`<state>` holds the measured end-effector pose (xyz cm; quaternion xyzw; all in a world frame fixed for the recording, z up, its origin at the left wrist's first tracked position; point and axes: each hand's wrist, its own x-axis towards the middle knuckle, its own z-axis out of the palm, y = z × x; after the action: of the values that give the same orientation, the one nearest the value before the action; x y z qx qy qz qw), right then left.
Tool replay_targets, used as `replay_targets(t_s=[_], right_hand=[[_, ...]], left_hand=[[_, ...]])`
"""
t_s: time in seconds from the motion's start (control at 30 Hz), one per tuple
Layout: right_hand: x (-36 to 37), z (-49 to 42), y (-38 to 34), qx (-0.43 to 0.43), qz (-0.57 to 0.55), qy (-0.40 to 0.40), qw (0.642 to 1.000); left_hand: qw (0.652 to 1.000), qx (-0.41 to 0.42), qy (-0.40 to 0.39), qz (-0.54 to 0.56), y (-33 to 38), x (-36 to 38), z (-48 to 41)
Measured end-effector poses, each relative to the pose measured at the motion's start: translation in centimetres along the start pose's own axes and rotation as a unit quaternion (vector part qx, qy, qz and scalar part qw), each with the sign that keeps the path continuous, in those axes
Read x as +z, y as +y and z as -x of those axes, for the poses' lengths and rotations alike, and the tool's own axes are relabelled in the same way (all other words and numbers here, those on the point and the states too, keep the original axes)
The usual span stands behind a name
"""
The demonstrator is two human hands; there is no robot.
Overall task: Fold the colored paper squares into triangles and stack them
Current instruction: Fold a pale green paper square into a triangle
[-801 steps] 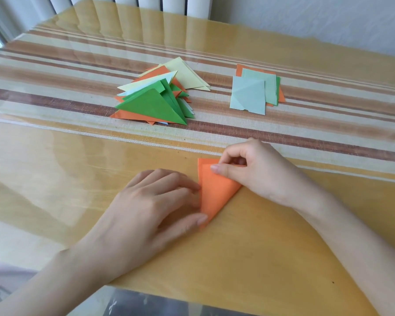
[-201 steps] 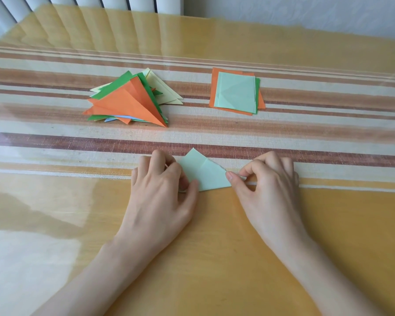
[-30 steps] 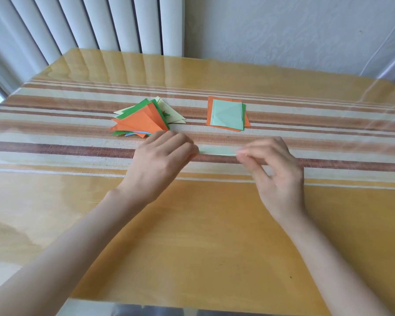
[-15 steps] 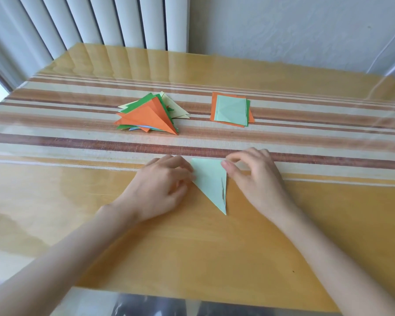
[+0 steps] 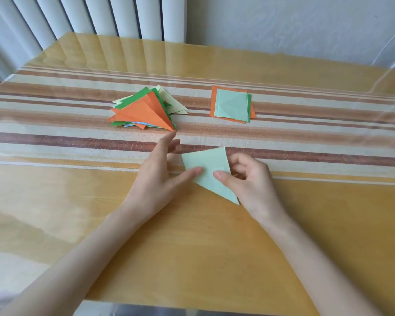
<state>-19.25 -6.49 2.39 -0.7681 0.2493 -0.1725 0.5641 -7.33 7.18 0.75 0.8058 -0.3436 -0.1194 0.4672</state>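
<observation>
1. Paper in work: we find one light green triangle [image 5: 209, 172] between the two hands, on the near stripes of the striped cloth [image 5: 306, 137]. Its sharpest corner points back toward the person and ends just beside the right wrist.
2. Left hand [image 5: 155, 181]: the fingers [image 5: 169, 144] are straight and slightly spread, reaching away from the person. Only the thumb tip touches the triangle, on its left part. We record no grip here.
3. Right hand [image 5: 251, 183]: the thumb lies on top of the triangle near its middle, and the fingers [image 5: 240, 159] are curled at its right edge. We record a pinch on the paper. We cannot tell whether the sheet lies flat on the surface [image 5: 192, 247] or is raised a little.
4. Pile of folded triangles [image 5: 144, 111]: it sits just beyond the left fingertips, near them but apart. An orange piece lies on top, with green, pale yellow and a sliver of blue fanned unevenly beneath.
5. Stack of unfolded squares [image 5: 232, 104]: it lies beyond the right fingers, well apart from them. A light green sheet is on top, with orange and green edges showing under it.
6. Surroundings: the surface is glossy and yellow-brown. White blinds [image 5: 100, 17] and a pale wall [image 5: 283, 23] stand beyond both stacks.
</observation>
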Motion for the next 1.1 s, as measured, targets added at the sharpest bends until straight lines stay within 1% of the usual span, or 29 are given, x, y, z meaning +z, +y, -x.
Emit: replay_targets(t_s=[0.03, 0.07, 0.1, 0.13, 0.2, 0.3, 0.4, 0.63, 0.83, 1.0, 1.1], right_hand=[[-0.2, -0.1, -0.3, 0.004, -0.057, -0.002, 0.998], [-0.4, -0.2, -0.6, 0.002, -0.079, -0.002, 0.997], [-0.5, -0.4, -0.7, 0.001, -0.088, -0.004, 0.996], [-0.5, -0.5, -0.6, 0.004, -0.098, -0.007, 0.995], [-0.5, -0.6, -0.4, 0.025, -0.117, -0.004, 0.993], [-0.6, -0.5, 0.2, 0.045, -0.103, 0.024, 0.993], [-0.4, -0.4, 0.5, 0.035, -0.112, 0.039, 0.992], [0.1, -0.3, 0.5, 0.015, -0.120, 0.046, 0.992], [0.3, -0.3, 0.6, 0.005, -0.126, 0.048, 0.991], [0.4, -0.3, 0.3, -0.004, -0.124, 0.040, 0.991], [0.6, -0.2, 0.1, 0.004, -0.120, 0.029, 0.992]], left_hand=[[0.993, -0.038, -0.021, 0.112, 0.5, -0.4, -0.2], [0.974, -0.073, -0.049, 0.210, 0.9, -0.6, -0.4], [0.955, -0.098, -0.076, 0.269, 1.3, -0.8, -0.5], [0.947, -0.108, -0.095, 0.286, 1.5, -0.7, -0.7], [0.945, -0.115, -0.103, 0.288, 1.7, -0.3, -0.6], [0.938, -0.137, -0.069, 0.311, 1.5, 0.3, -0.6], [0.937, -0.148, -0.043, 0.315, 1.8, 0.5, -0.6], [0.934, -0.156, -0.002, 0.323, 2.2, 0.7, -0.4], [0.938, -0.144, 0.004, 0.315, 2.1, 0.7, -0.3], [0.939, -0.149, -0.038, 0.307, 2.1, 0.4, -0.3], [0.939, -0.143, -0.019, 0.311, 2.3, 0.6, -0.3]])
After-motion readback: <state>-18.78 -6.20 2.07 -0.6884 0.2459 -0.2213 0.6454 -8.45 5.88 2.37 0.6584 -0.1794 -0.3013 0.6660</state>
